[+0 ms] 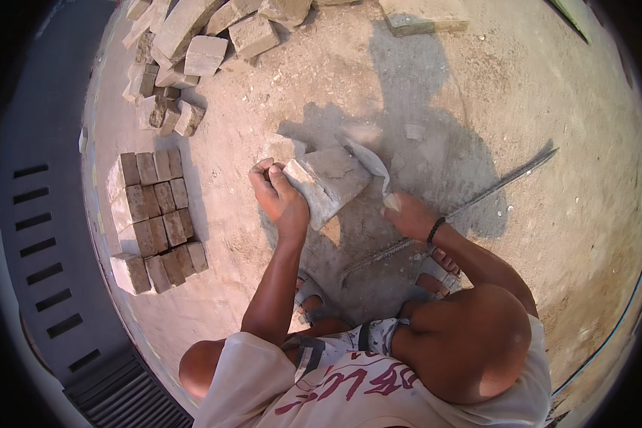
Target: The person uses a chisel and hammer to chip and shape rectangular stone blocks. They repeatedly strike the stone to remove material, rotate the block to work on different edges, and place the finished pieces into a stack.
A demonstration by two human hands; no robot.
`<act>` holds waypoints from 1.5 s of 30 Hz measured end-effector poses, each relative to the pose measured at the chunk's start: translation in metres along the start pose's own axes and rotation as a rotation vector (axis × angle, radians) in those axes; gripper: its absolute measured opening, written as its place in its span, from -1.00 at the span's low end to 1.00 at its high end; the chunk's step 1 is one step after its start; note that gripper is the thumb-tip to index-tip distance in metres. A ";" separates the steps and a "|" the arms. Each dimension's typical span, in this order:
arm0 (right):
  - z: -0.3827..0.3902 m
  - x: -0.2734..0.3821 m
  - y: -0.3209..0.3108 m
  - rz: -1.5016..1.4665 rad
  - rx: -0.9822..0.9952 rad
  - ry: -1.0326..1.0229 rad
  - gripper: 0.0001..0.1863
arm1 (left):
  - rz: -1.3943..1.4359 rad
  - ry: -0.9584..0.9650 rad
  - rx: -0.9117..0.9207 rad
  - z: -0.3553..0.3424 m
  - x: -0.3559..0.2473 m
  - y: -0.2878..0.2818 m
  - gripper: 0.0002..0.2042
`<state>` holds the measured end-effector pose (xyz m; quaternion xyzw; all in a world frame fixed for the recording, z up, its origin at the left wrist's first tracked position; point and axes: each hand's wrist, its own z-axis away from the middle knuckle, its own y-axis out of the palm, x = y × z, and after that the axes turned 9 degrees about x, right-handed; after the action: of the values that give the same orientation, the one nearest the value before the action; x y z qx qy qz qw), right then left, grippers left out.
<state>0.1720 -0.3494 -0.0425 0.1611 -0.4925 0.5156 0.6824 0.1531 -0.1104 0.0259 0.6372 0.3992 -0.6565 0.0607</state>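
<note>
On the ground before me lies a thick, rough stone block (pixel 331 176), its near left side pale and sunlit. My left hand (pixel 282 200) has its fingers curled at the block's left edge, with the thumb against it. A smaller pale stone piece (pixel 287 147) sits just beyond that hand. In my right hand (pixel 409 215) is a trowel (pixel 368 158), gripped by its light-coloured handle. The trowel's grey blade is tilted along the block's right side, and I cannot tell whether it touches. A dark cord circles my right wrist.
Cut stone blocks (pixel 148 203) stand in neat rows at left. Rough stones (pixel 205 55) are heaped at the far left, and a flat slab (pixel 428 26) lies far ahead. A ribbed metal bar (pixel 488 191) passes beneath my right forearm. A dark slotted panel (pixel 39 221) borders the left.
</note>
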 end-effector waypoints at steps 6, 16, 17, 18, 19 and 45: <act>0.028 0.057 -0.027 -0.080 -0.005 -0.175 -0.51 | -0.040 -0.019 -0.007 0.005 0.001 -0.002 -0.79; 0.020 0.042 -0.006 0.059 -0.010 -0.199 -0.56 | -0.011 -0.008 -0.022 0.007 0.003 -0.006 -0.81; 0.017 0.036 0.007 0.056 -0.039 -0.257 -0.57 | -0.014 -0.010 -0.024 0.008 0.002 -0.006 -0.81; 0.010 0.021 0.001 0.044 0.034 -0.124 -0.57 | -0.011 -0.013 -0.016 0.010 0.005 -0.007 -0.81; -0.004 -0.003 -0.022 0.045 0.099 -0.005 -0.57 | -0.004 -0.002 -0.020 0.007 0.009 -0.003 -0.81; 0.007 0.037 -0.014 -0.043 -0.071 -0.266 -0.56 | -0.006 -0.048 -0.075 0.019 0.009 -0.011 -0.82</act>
<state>0.1801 -0.3398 -0.0042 0.2143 -0.5930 0.4573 0.6272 0.1295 -0.1106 0.0203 0.6173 0.4237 -0.6564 0.0923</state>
